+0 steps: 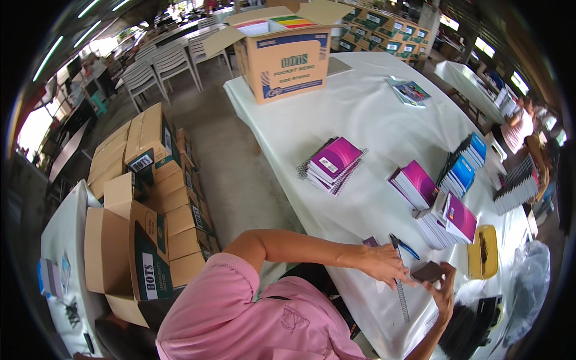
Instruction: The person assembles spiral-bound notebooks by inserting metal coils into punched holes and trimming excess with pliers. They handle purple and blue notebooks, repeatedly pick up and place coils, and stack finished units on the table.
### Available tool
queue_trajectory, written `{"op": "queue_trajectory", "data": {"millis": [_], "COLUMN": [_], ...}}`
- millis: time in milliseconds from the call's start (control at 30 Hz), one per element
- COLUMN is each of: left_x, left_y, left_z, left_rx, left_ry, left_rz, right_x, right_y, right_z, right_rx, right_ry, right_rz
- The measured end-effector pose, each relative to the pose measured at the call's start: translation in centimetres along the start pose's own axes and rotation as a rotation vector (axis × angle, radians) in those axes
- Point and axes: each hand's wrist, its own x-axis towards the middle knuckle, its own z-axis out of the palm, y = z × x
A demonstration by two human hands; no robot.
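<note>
A person in a pink shirt leans over the near end of a long white-covered bench (336, 120), both arms reaching to the right. The left hand (384, 264) stretches out from a nearly straight forearm, palm down, fingers spread and pressing on the bench top just beside a metal spiral binding coil (401, 294) that lies lengthwise toward the near edge. The right hand (445, 288) comes up from the near edge with the wrist bent, fingers curled around a small dark notebook (427, 272), held tilted just above the bench, close to the left hand's fingertips. Blue-handled pliers (403, 245) lie just beyond the left hand. Farther along the bench sit stacks of purple spiral notebooks (333, 163), a row of blue-covered ones (465, 165), and an open cardboard box (282, 54) at the far end. Stacked cartons (150, 180) crowd the floor to the left.
</note>
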Motion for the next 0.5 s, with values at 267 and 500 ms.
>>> {"op": "queue_trajectory", "data": {"millis": [267, 500], "left_x": [0.1, -1.7], "left_y": [-0.3, -1.4], "left_z": [0.7, -0.3], "left_rx": [0.031, 0.148], "left_ry": [-0.031, 0.058], "left_rz": [-0.022, -0.160], "right_x": [-2.6, -0.8], "right_y": [-2.5, -6.7], "right_z": [1.2, 0.0], "right_rx": [-0.706, 0.101], "right_ry": [-0.089, -0.238], "right_rz": [-0.121, 0.001]}}
